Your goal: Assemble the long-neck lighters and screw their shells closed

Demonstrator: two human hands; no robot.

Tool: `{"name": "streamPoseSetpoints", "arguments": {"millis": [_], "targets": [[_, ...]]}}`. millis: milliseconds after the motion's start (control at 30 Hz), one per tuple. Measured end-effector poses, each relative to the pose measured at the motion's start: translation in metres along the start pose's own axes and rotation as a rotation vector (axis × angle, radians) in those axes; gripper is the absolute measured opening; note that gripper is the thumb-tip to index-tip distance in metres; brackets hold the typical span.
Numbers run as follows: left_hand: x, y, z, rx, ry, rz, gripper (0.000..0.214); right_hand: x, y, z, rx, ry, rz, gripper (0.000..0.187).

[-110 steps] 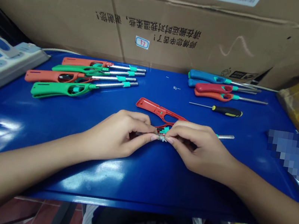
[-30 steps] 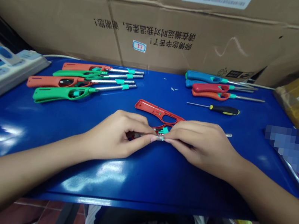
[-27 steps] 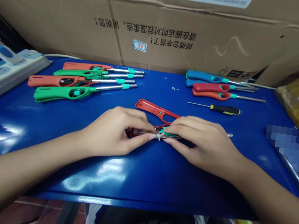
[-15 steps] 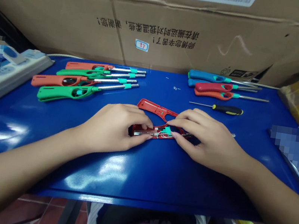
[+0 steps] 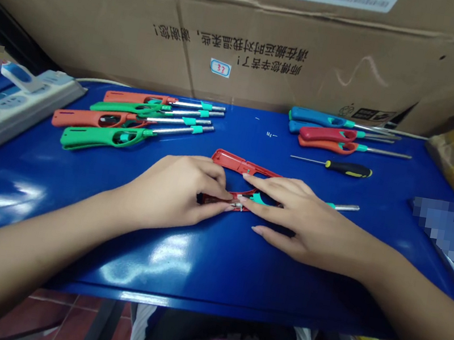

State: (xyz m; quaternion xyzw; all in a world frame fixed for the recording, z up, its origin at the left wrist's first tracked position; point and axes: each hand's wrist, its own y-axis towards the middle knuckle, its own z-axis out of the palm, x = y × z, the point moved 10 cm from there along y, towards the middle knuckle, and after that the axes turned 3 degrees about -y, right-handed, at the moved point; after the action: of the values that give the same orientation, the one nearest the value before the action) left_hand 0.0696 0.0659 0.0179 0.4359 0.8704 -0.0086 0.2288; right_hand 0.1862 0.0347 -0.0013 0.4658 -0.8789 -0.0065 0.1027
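Observation:
An opened red gas lighter (image 5: pixel 257 198) lies in front of me, its inner parts and a teal piece showing. My left hand (image 5: pixel 180 191) pinches its left end between thumb and fingers. My right hand (image 5: pixel 313 224) spreads over the middle and right part, with one fingertip on the inner parts and the thumb apart, below the lighter. Just behind it lies the loose red half shell (image 5: pixel 228 160), with a right fingertip at its edge. The lighter's metal tube (image 5: pixel 345 208) sticks out beyond my right hand, which hides much of the body.
Several orange and green lighters (image 5: pixel 102 139) lie at the left. More lighters (image 5: pixel 327 133) and a screwdriver (image 5: pixel 348 169) lie at the right. Small screws (image 5: pixel 270 135) sit behind the shell. A power strip (image 5: pixel 18 97) stands left; a large cardboard box (image 5: pixel 241 28) closes off the back.
My right hand has shifted left along the lighter and opened its fingers, its thumb coming off the teal piece. More of the metal tube shows. The left hand keeps its pinch.

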Motion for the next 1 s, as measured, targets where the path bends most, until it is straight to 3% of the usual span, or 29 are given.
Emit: {"name": "streamPoseSetpoints", "arguments": {"millis": [233,400,533,700,800,1000], "targets": [[-0.004,0.000,-0.001,0.032,0.054,0.027,0.023,-0.003,-0.002,0.003,0.039,0.027,0.038,0.046],[-0.003,0.001,-0.018,-0.029,-0.024,0.024,0.018,-0.010,0.001,-0.018,-0.143,0.014,0.060,0.046],[0.004,0.003,-0.017,-0.015,-0.069,0.048,0.014,-0.033,-0.003,-0.038,-0.259,-0.009,0.183,0.027],[-0.002,0.005,-0.015,-0.065,-0.133,0.170,0.024,-0.055,-0.009,-0.038,-0.147,0.137,0.280,0.007],[-0.015,0.004,-0.005,-0.018,-0.090,0.268,0.031,-0.055,-0.010,-0.033,-0.070,0.245,0.290,0.007],[-0.022,0.002,0.011,0.037,0.013,0.298,0.031,-0.049,-0.005,-0.027,-0.106,0.356,0.261,0.010]]}}
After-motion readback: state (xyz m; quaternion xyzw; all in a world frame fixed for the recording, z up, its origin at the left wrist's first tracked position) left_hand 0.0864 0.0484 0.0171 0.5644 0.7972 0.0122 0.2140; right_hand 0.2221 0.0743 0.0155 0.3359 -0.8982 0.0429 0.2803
